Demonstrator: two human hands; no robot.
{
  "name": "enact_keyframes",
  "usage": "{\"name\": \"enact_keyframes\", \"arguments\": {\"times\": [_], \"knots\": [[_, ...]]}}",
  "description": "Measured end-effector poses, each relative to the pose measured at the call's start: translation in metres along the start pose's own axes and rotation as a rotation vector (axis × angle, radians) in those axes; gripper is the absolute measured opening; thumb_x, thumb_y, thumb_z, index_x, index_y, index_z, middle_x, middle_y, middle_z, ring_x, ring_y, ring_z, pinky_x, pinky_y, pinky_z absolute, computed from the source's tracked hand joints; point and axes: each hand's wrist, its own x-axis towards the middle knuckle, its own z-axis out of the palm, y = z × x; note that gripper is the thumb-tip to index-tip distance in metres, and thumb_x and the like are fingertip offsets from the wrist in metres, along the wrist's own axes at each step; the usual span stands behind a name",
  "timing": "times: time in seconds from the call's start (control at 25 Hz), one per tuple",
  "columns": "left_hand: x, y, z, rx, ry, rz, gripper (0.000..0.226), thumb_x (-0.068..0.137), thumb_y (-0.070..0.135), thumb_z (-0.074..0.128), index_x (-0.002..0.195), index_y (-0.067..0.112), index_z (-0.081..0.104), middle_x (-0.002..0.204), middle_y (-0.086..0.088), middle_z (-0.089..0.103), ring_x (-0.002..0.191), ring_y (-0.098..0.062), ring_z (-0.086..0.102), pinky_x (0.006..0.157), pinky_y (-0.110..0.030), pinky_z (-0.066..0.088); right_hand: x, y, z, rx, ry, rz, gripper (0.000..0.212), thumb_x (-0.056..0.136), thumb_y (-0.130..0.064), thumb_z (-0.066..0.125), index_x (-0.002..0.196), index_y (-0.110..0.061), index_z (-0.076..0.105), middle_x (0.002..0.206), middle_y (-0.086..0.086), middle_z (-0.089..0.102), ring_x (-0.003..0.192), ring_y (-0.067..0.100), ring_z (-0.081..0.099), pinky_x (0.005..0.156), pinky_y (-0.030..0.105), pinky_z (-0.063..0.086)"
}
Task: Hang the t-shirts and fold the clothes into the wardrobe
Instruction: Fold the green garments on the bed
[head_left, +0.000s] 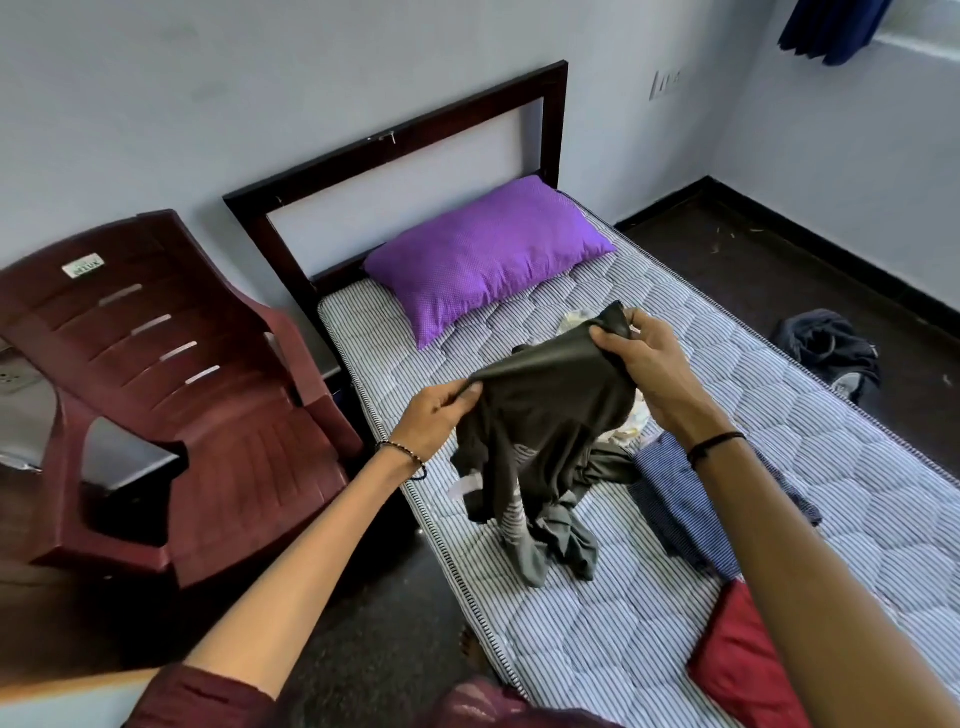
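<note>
L hand (441, 415) & R hand (647, 364) each grip the top edge of a dark olive t-shirt (545, 415), held up over the mattress (857, 493) w/ its lower end bunched on the surface near the left edge. Blue garment (675, 499) lies just beside it on the right. Red garment (737, 654) sits at the near edge, purple pillow (483, 249) at the head end.

Matt cloth t-shirt (545, 415) — glossy plastic chair (208, 395).
</note>
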Motion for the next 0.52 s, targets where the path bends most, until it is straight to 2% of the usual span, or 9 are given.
{"name": "enact_keyframes", "arguments": {"times": [0.08,0.2,0.28,0.36,0.4,0.44,0.52], "knots": [[0.001,0.008,-0.003,-0.098,0.04,0.022,0.021,0.093,0.043,0.061,0.101,0.03,0.075,0.106,-0.009,0.074,0.104,-0.024,0.068,0.096,-0.039,0.05,-0.001,0.002,0.001,-0.021,0.031,0.011,0.025,0.096,-0.015,0.069,0.115,-0.003,0.059,0.096,0.012,0.069,0.086,0.022,0.066,0.071,0.026,0.057],[0.001,0.016,0.001,-0.136,0.071,0.044,0.018,0.098,0.03,0.059,0.095,0.019,0.073,0.096,-0.005,0.074,0.092,-0.017,0.068,0.088,-0.038,0.051,-0.008,-0.001,0.005,-0.09,0.028,-0.032,0.026,0.093,-0.024,0.075,0.112,-0.01,0.063,0.096,0.008,0.073,0.087,0.021,0.069,0.075,0.03,0.056],[0.002,0.025,0.006,-0.141,0.065,0.074,0.019,0.097,0.028,0.061,0.09,0.016,0.074,0.088,-0.003,0.072,0.086,-0.015,0.066,0.083,-0.035,0.05,-0.015,-0.005,0.011,-0.157,-0.051,-0.09,0.03,0.088,-0.03,0.08,0.113,-0.018,0.068,0.099,0.008,0.073,0.089,0.015,0.072,0.079,0.026,0.056],[0.001,0.039,0.013,-0.196,0.034,0.103,0.019,0.094,0.024,0.065,0.088,0.01,0.075,0.085,-0.007,0.072,0.083,-0.016,0.065,0.08,-0.033,0.05,-0.022,-0.008,0.021,-0.255,-0.226,-0.111,0.04,0.087,-0.033,0.082,0.123,-0.024,0.068,0.099,0.018,0.071,0.093,0.014,0.073,0.084,0.024,0.058],[0.0,0.047,0.016,-0.213,0.02,0.115,0.018,0.093,0.023,0.067,0.088,0.008,0.076,0.085,-0.01,0.073,0.083,-0.017,0.066,0.079,-0.032,0.051,-0.025,-0.008,0.027,-0.294,-0.333,-0.086,0.043,0.087,-0.035,0.082,0.126,-0.024,0.068,0.103,0.026,0.07,0.099,0.019,0.074,0.091,0.032,0.059],[0.001,0.053,0.019,-0.22,0.009,0.121,0.018,0.091,0.022,0.069,0.088,0.006,0.077,0.087,-0.012,0.074,0.083,-0.018,0.067,0.08,-0.031,0.052,-0.027,-0.007,0.033,-0.322,-0.426,-0.048,0.045,0.086,-0.039,0.082,0.125,-0.02,0.069,0.109,0.032,0.068,0.104,0.028,0.073,0.1,0.044,0.056],[0.003,0.062,0.022,-0.233,-0.007,0.127,0.024,0.088,0.029,0.072,0.086,0.006,0.075,0.086,-0.012,0.073,0.082,-0.017,0.067,0.08,-0.03,0.052,-0.031,-0.006,0.04,-0.339,-0.493,0.008,0.046,0.086,-0.042,0.082,0.114,-0.007,0.073,0.113,0.04,0.063,0.1,0.038,0.069,0.105,0.062,0.044]]}}
